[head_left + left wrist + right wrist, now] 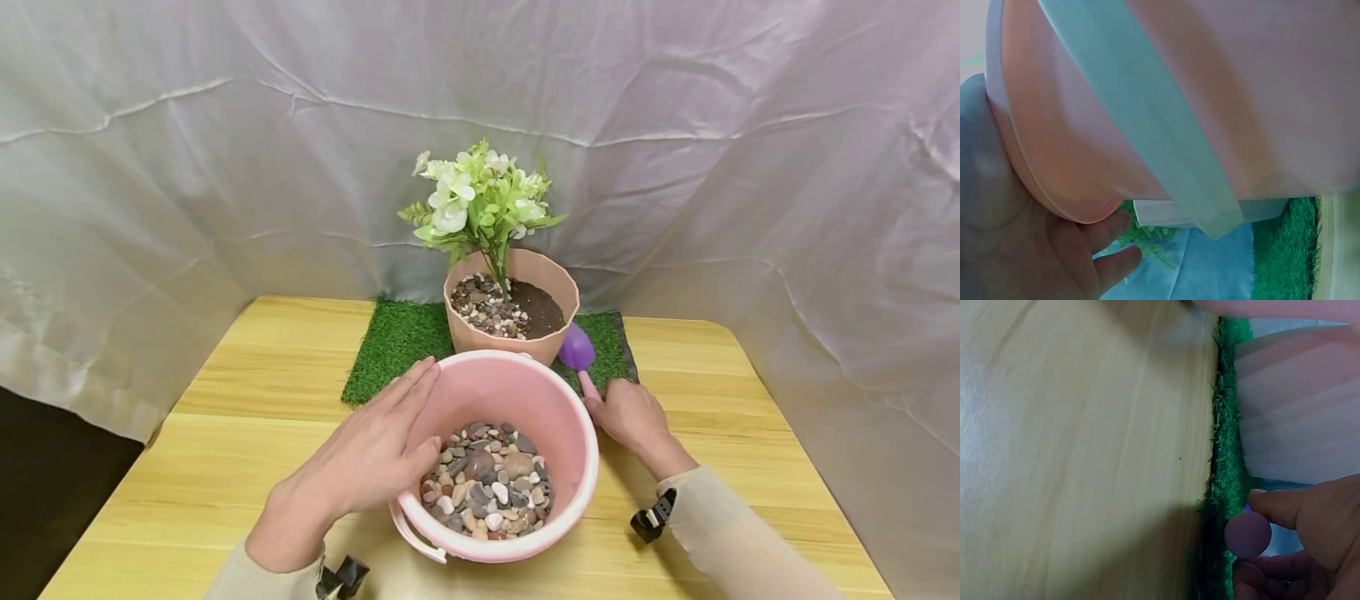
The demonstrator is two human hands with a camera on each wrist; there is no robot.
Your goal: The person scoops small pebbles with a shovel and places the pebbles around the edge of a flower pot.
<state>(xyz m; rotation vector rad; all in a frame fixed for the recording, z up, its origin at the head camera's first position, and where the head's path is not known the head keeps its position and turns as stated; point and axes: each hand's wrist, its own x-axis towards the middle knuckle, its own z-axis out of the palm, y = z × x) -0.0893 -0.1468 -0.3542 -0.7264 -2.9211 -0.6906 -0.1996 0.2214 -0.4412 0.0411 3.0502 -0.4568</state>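
Note:
A pink bucket with a white rim stands in the middle of the table, pebbles covering its bottom. Against its left rim lies my left hand, fingers straight and thumb over the inner side. The left wrist view shows the palm along the bucket's outer edge. To the right of the bucket, my right hand holds the pink handle of a small garden trowel with a purple scoop. In the right wrist view, the handle's round end shows between thumb and fingers.
Behind the bucket is a peach flowerpot with white flowers, pebbles on its left half and dark soil on its right. It stands on a green turf mat. A grey curtain surrounds the wooden table.

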